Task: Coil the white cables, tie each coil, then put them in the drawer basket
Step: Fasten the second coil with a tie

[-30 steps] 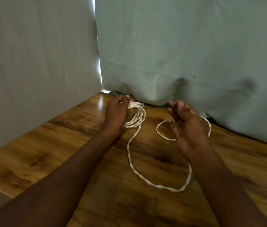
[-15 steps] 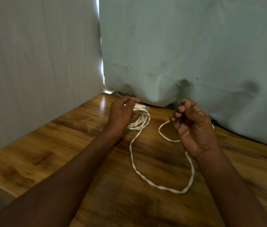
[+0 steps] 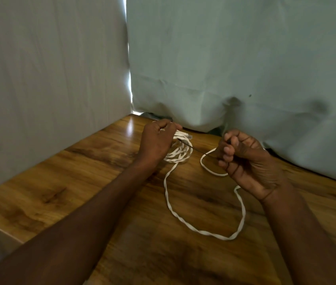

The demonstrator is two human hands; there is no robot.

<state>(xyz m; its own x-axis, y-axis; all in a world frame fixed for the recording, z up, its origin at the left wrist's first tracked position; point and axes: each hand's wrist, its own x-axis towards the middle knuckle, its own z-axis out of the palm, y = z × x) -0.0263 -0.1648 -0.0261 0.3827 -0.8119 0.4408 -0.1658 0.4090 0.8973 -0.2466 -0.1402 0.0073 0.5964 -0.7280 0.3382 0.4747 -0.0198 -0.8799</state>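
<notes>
A white twisted cable (image 3: 168, 202) lies on the wooden table (image 3: 80, 182). Part of it is wound into a coil (image 3: 180, 154) at the back, and my left hand (image 3: 155, 140) grips that coil. A loose length runs forward in a wide loop and back up under my right hand (image 3: 245, 161). My right hand is curled and pinches a thin dark tie (image 3: 196, 150) that stretches from its fingers across to the coil. The drawer basket is not in view.
Pale green cloth (image 3: 224, 58) hangs behind the table and a grey cloth wall (image 3: 39, 68) stands on the left. The table's left edge (image 3: 0, 231) drops off at the lower left. Something dark lies under the cloth's hem.
My right hand has gone from spread fingers to a fist and now pinches a thin dark tie drawn over to the coil. My left hand keeps its grip on the coil.
</notes>
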